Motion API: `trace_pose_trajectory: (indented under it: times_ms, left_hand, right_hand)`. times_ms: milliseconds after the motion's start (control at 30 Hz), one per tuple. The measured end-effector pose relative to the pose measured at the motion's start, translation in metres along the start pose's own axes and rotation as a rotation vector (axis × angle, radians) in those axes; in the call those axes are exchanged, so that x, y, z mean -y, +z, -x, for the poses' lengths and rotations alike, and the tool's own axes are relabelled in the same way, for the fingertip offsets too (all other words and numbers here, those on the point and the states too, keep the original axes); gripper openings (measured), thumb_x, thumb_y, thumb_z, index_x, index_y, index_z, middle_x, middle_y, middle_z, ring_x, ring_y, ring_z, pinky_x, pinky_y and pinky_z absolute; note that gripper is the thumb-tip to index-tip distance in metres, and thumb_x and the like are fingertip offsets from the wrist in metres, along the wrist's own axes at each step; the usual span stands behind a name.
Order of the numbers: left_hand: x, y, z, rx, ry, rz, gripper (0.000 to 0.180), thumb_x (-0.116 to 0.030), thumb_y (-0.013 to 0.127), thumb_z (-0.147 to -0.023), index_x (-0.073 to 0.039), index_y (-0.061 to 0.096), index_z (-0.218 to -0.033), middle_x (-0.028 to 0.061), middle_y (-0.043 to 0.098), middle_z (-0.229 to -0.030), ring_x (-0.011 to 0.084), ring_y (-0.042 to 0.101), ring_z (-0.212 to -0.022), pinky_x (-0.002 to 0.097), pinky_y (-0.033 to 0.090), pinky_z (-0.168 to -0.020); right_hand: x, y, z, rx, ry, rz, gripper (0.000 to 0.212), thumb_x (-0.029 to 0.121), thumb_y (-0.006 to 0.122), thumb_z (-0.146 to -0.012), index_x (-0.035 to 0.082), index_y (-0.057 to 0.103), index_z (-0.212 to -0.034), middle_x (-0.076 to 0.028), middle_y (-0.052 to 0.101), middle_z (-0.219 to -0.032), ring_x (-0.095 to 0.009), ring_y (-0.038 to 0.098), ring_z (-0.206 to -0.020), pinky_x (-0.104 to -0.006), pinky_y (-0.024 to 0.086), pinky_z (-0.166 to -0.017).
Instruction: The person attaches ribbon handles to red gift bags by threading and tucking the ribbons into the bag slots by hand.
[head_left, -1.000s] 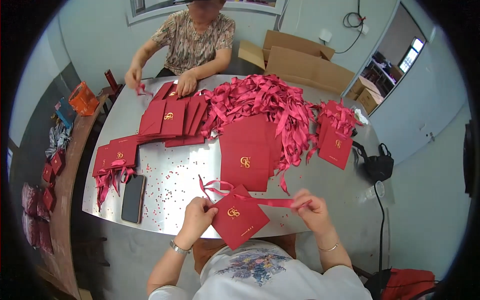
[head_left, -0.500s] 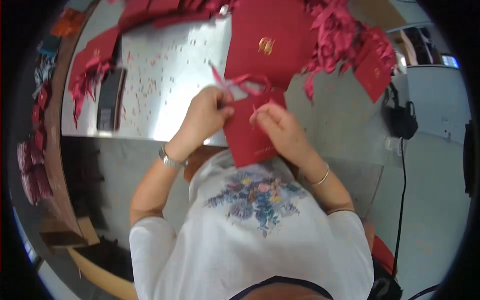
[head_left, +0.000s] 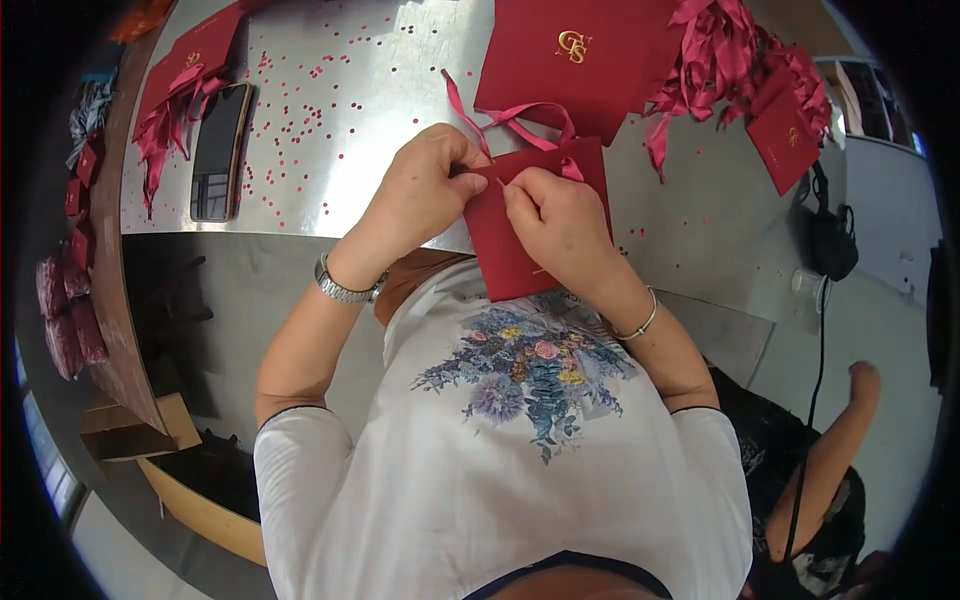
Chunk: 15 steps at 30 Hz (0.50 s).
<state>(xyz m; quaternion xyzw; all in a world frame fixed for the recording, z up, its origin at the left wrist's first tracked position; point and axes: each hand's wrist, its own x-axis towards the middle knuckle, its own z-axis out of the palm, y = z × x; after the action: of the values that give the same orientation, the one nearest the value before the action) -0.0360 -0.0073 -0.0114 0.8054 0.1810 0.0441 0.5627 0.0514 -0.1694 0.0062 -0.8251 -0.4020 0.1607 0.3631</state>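
Note:
A flat red paper gift bag (head_left: 500, 255) lies tilted against my front at the table edge. My left hand (head_left: 425, 190) is closed in a pinch at its upper left corner. Over the bag's upper face my right hand (head_left: 565, 230) pinches what looks like an end of pinkish-red ribbon, mostly hidden by the fingers. A loop of the ribbon (head_left: 521, 127) trails beyond the bag's top edge, its tip pointing away from me. Just past it lies a larger red sheet or bag (head_left: 560, 85) with a gold emblem.
Small red paper dots are scattered over the metal table (head_left: 385, 100). A dark phone (head_left: 220, 150) lies at left beside red bags (head_left: 190, 50). A heap of ribbons (head_left: 710, 60) sits far right, near another red bag (head_left: 785, 140). At lower right another person's arm (head_left: 825, 460) shows.
My right hand has turned, its knuckles now upward, still pinching at the bag's upper face. The view has shifted slightly. Another person's arm has come into view at lower right.

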Motion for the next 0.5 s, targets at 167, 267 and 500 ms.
trace_pose_trajectory:
  times_ms: [167,267,500]
  left_hand:
    - [-0.001,0.004,0.001,-0.044,0.092,-0.025,0.012,0.003,0.067,-0.073,0.002,0.059,-0.082,0.0139,0.060,-0.090,0.0294,0.060,-0.084,0.0351,0.050,-0.076]
    - [-0.002,0.010,0.004,-0.112,0.188,-0.105,0.013,0.005,0.066,-0.071,0.001,0.059,-0.081,0.0144,0.059,-0.089,0.0314,0.059,-0.085,0.0371,0.049,-0.077]
    - [0.002,0.017,0.007,-0.233,0.360,-0.235,0.014,0.009,0.067,-0.072,0.002,0.059,-0.082,0.0110,0.059,-0.089,0.0258,0.060,-0.083,0.0321,0.049,-0.071]
  right_hand:
    - [-0.001,0.000,-0.008,0.057,0.104,0.027,0.020,0.021,0.059,-0.084,0.004,0.061,-0.074,-0.018,0.062,-0.067,-0.037,0.063,-0.065,-0.0482,0.050,-0.059]
    - [-0.003,-0.003,-0.016,0.119,0.058,0.066,0.018,0.020,0.058,-0.083,0.005,0.063,-0.074,-0.018,0.063,-0.067,-0.037,0.063,-0.065,-0.0487,0.051,-0.062]
    - [0.009,0.003,-0.023,0.135,-0.082,0.435,0.017,0.018,0.057,-0.083,0.004,0.059,-0.073,-0.017,0.062,-0.068,-0.037,0.063,-0.064,-0.0491,0.050,-0.057]
